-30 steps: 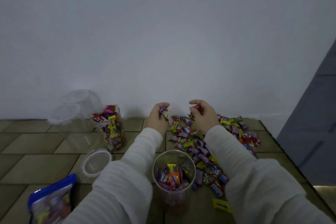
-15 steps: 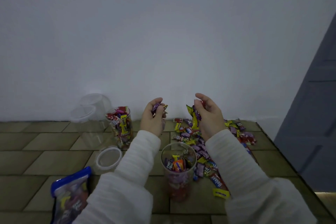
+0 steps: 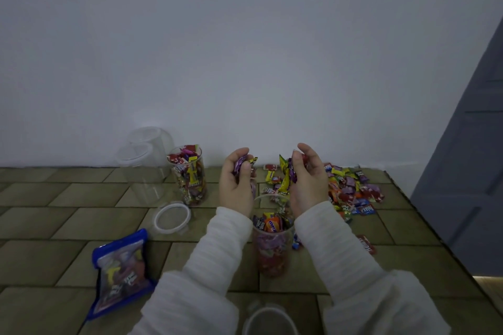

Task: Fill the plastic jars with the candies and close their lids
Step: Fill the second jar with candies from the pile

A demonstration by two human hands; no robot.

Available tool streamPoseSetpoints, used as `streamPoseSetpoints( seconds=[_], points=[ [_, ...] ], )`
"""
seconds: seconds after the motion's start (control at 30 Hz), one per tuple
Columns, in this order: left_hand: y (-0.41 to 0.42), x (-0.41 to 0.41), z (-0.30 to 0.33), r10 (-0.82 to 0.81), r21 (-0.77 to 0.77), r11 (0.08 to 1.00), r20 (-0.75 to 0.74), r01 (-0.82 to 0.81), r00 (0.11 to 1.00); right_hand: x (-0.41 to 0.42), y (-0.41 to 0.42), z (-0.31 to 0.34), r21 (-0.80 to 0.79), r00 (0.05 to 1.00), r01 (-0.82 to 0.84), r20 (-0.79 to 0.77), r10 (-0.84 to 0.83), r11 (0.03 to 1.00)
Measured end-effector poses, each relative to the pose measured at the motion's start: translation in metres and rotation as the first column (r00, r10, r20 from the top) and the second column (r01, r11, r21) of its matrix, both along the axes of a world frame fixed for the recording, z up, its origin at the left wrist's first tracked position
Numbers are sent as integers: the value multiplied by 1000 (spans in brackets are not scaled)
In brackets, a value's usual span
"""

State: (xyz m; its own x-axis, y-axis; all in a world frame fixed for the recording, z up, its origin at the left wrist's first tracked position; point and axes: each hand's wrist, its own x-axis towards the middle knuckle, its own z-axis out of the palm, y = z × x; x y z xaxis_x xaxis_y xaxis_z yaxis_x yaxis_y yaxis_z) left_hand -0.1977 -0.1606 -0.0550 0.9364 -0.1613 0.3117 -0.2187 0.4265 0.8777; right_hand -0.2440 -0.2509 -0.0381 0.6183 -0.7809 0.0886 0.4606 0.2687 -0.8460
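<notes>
Here, the person sits facing a pale wall, arms in white ribbed sleeves.
Left hand: the left hand [image 3: 236, 185] is raised above the surface [image 3: 68, 198], fingers curled round a small bunch of wrapped candies, purple and yellow wrappers showing at the fingertips.
Right hand: the right hand [image 3: 309, 182] is raised at the same height, fingers curled round another bunch, a yellow wrapper hanging from it.
Open jar: a clear plastic jar [image 3: 272, 247] stands upright between the two forearms, below the hands, lidless and partly filled with candies.
Filled jar: a second jar [image 3: 189, 175] stands further back to the left, packed to the rim, no lid on it.
Empty jars: two clear empty jars [image 3: 144, 160] stand just left of the filled jar, near the wall.
Lids: one round lid [image 3: 172, 217] lies flat in front of the filled jar; another round lid [image 3: 268, 319] lies at the near edge between the sleeves.
Candy pile: loose candies [image 3: 351, 187] are spread on the surface to the right of the hands, reaching toward the wall.
Bag: a blue-edged candy bag [image 3: 121, 272] lies flat at the near left.
Surface: tile-patterned, brownish.
Right edge: a grey door [image 3: 468, 171].
</notes>
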Motion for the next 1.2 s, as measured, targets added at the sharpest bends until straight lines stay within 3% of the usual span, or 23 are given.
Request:
streamPoseSetpoints(
  seconds=[0.3,0.73,1.1,1.2],
  points=[
    [-1,-6,-6,25,122,992,153,-44,988,0,4,-8,-10,1000,7,-18,-8,1000],
    [-3,-12,-4,47,70,996,123,-56,991,0,2,-10,-12,1000,0,8,0,1000],
    [-3,-25,-10,-56,58,997,9,56,998,-2,0,-11,-5,999,-12,49,13,1000],
    [-1,-29,-12,-63,68,996,45,60,997,-2,1,-11,-13,998,-10,57,11,1000]
  ],
)
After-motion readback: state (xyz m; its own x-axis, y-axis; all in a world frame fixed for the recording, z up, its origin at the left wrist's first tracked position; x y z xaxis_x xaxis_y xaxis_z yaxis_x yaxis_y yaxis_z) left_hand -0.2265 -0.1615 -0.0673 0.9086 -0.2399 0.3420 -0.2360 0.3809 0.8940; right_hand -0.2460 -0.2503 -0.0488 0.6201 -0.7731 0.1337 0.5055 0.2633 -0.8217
